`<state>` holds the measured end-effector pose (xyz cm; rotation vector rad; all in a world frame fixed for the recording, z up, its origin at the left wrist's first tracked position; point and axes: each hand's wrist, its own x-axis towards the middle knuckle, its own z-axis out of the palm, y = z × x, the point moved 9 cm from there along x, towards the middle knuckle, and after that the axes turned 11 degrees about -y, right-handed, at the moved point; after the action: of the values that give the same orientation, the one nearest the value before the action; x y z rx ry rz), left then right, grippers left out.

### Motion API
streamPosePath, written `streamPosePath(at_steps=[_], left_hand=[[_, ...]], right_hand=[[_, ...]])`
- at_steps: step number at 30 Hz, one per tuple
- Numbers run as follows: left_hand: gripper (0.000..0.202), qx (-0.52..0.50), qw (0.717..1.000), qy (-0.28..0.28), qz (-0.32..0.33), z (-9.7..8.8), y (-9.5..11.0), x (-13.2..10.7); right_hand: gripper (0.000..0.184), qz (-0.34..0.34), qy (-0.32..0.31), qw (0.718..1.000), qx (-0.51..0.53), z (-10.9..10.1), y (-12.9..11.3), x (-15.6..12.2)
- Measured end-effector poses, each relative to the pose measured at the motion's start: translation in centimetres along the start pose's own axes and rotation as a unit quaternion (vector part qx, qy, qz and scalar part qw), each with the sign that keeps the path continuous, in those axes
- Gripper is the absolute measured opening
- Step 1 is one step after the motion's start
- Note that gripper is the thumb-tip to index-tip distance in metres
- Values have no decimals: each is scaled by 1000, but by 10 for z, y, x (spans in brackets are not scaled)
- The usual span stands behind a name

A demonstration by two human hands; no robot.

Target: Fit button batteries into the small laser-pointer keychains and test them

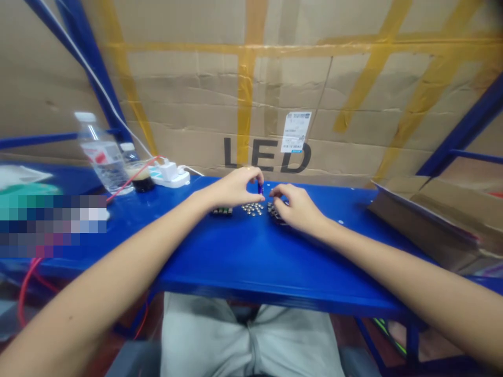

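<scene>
Head view: a pile of small shiny pieces [252, 209] lies on the blue worktop [236, 256]. Just above or behind this pile, the left hand [239, 186] pinches a small purple cylinder [260, 188] upright between thumb and index finger. Right of the pile, the right hand [294, 204] has its fingers curled over a dark cluster of parts [272, 210]; whether they grip one, I cannot tell. A row of dark and green parts [222, 211] sits left of the pile; farther left stand a white power strip [173, 179] and a water bottle [104, 162]. Well right of the pile is an open carton [416, 225].
</scene>
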<state>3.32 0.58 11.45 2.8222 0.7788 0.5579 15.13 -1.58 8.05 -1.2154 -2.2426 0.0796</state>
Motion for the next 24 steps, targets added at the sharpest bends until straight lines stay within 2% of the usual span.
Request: streamPosePath(at_steps=[4, 7, 10, 13, 19, 24], left_hand=[[28, -47, 998, 26, 16, -4, 5, 5], [30, -69, 997, 23, 15, 0, 3, 4], [31, -82, 997, 14, -2, 6, 1, 1], [28, -130, 990, 22, -40, 9, 1, -3], [31, -148, 985, -7, -91, 26, 9, -7], [34, -165, 981, -9, -106, 22, 13, -3]], right_hand=[[16, 13, 27, 999, 13, -12, 2, 5], [22, 12, 28, 999, 34, -14, 6, 6], [34, -13, 27, 999, 34, -14, 2, 3], [37, -45, 13, 999, 12, -12, -11, -3], [14, -78, -10, 997, -12, -3, -27, -14], [9, -103, 0, 994, -23, -8, -31, -11]])
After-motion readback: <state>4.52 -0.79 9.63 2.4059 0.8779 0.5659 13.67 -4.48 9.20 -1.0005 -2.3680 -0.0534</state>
